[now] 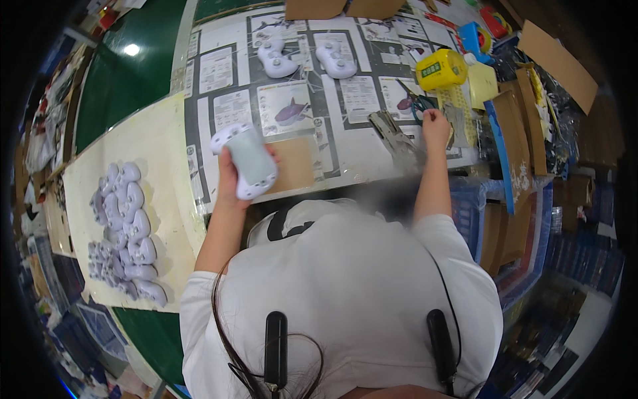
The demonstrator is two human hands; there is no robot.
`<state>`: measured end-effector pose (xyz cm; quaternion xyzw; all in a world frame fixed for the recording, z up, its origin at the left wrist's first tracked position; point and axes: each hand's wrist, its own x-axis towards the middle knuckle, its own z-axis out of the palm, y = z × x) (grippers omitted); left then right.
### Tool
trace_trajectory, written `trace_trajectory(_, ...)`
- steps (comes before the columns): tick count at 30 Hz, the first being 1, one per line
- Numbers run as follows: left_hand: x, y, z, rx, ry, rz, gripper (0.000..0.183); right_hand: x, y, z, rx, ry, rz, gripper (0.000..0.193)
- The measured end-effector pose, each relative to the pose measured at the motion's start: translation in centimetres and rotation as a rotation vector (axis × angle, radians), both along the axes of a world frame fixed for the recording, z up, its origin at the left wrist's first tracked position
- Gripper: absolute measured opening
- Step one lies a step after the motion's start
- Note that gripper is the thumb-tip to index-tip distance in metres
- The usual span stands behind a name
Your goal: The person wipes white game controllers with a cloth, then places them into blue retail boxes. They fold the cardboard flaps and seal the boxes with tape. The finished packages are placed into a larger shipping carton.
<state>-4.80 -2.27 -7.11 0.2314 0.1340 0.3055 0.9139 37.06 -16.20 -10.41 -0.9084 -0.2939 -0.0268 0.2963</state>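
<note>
Left hand [230,175] cupped a white game controller [250,183] from beneath, thumb and fingers clamped on opposite edges, apparently so its flat grey panel [246,154] faced up uncovered, over the near-left part of the printed tabletop [337,147]. Right hand [435,126] had fingers curled right at the dark-handled scissors [426,102]; couldn't tell whether it pinched them. Other controllers [138,225] sat bunched on the cream board [174,149] at left, presumably for easy reach.

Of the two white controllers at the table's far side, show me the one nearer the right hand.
The right controller, toward the yellow bottle; the left controller lies farther from the right hand.
</note>
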Motion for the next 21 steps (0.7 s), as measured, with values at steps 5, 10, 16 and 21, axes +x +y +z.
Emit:
trace_trajectory(5,7.1,-1.4,5.0,-0.018,0.043,-0.091,0.068,5.5,-2.2,-0.7,-0.064,0.041,-0.278,0.020)
trace_trajectory(10,9.1,-1.5,6.2,-0.032,0.011,-0.150,0.070,11.4,-8.1,-0.6,-0.058,-0.011,-0.535,0.025)
trace_trajectory(16,10.6,-1.2,6.3,0.001,-0.007,-0.253,0.069,14.9,-5.8,-2.6,-0.264,0.131,-0.280,0.043)
trace_trajectory(21,11.1,-1.5,7.0,-0.006,0.053,-0.180,0.069,16.9,-2.2,-4.3,-0.300,0.124,-0.293,0.059)
